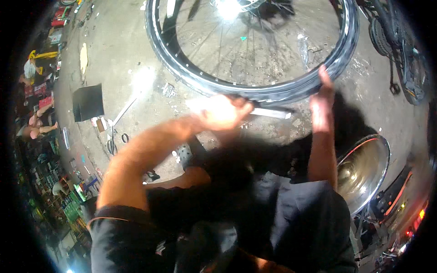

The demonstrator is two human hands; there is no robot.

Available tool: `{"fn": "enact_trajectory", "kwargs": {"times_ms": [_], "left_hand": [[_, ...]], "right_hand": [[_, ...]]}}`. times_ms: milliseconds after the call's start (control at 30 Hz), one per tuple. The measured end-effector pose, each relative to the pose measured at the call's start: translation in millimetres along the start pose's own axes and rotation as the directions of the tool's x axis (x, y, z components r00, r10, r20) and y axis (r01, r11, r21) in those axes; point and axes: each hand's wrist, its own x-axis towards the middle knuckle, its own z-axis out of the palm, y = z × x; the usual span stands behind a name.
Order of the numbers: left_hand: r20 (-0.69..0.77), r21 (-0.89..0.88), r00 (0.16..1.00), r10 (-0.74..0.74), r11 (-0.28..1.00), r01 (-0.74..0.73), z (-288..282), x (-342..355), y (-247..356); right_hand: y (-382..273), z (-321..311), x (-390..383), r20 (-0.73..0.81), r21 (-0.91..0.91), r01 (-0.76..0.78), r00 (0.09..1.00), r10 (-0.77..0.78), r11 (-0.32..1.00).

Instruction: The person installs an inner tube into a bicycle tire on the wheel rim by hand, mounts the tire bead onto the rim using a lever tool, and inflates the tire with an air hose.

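Note:
A bicycle wheel with a black tyre [282,94] stands before me at the top of the head view, its spokes and bright hub [234,5] partly cut off by the edge. My left hand [223,112], blurred, is closed at the tyre's near side. From its fingers a flat silver bar-shaped tool [271,113] points right, just under the tyre; its exact kind is unclear. My right hand [323,93] grips the tyre's right side, one digit stretched up along it and the other fingers mostly hidden.
To my right a second wheel [364,170] leans low, and bicycle parts [400,59] lie farther off. On the concrete floor at left are a black square sheet [88,103], a thin white strip [124,110] and scraps. Cluttered goods [41,154] line the far left.

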Motion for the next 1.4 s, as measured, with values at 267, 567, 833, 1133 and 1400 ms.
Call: {"fn": "enact_trajectory", "kwargs": {"times_ms": [267, 567, 833, 1133, 1400], "left_hand": [[0.177, 0.020, 0.971, -0.162, 0.987, 0.161, -56, -71, -69], [0.325, 0.006, 0.933, -0.155, 0.987, 0.162, -12, -105, -52], [0.334, 0.010, 0.906, -0.261, 0.962, 0.274, -50, -104, -57], [0.365, 0.263, 0.712, -0.600, 0.800, 0.540, -155, -198, -55], [-0.077, -0.046, 0.404, -0.912, 0.408, 0.912, -44, -266, -84]], "right_hand": [[-15, -15, -3, 0.094, 0.146, 0.021, 0.995, -0.035, 0.989], [48, -26, -24, 0.137, 0.284, -0.137, 0.985, 0.102, 0.949], [48, -18, -25, 0.035, 0.276, -0.028, 0.999, 0.019, 0.961], [24, 12, -20, -0.291, 0.005, 0.061, 0.955, -0.057, 0.998], [70, 22, -42, -0.269, -0.017, -0.293, 0.922, 0.278, 0.956]]}}
